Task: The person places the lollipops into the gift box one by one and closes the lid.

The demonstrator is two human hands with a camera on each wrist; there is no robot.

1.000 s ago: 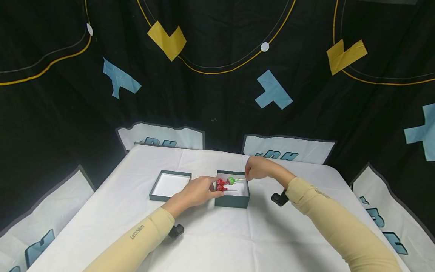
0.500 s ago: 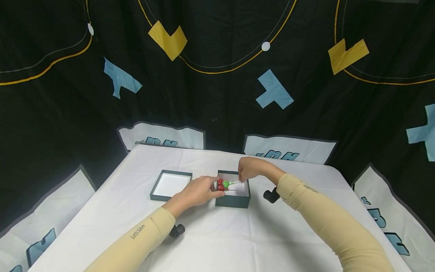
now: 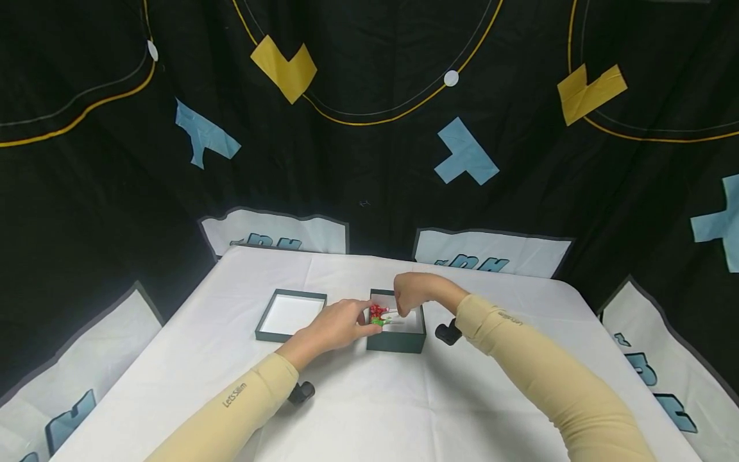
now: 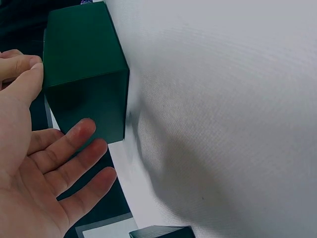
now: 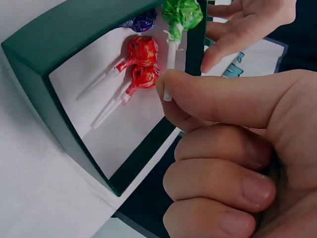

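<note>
A dark green box (image 3: 394, 343) with a white inside stands on the table. My left hand (image 3: 337, 324) is at its left wall, thumb at the near rim; in the left wrist view the hand's lower fingers (image 4: 74, 168) are spread and nearly straight. My right hand (image 3: 412, 292) pinches the white stick of a green-wrapped lollipop (image 5: 182, 14) between thumb and index finger, its other fingers curled. The green head is over the left part of the box. Inside lie two red lollipops (image 5: 143, 52) side by side and a purple-wrapped one (image 5: 143, 21), partly hidden.
A shallow box lid (image 3: 291, 314), white inside with a dark green rim, lies left of the box. White cloth covers the table (image 3: 369, 410). A black curtain (image 3: 369, 173) with taped shapes hangs behind.
My right hand has moved left and nearer to me over the box, bringing the green lollipop from the far side towards the near left corner. The left hand stays put.
</note>
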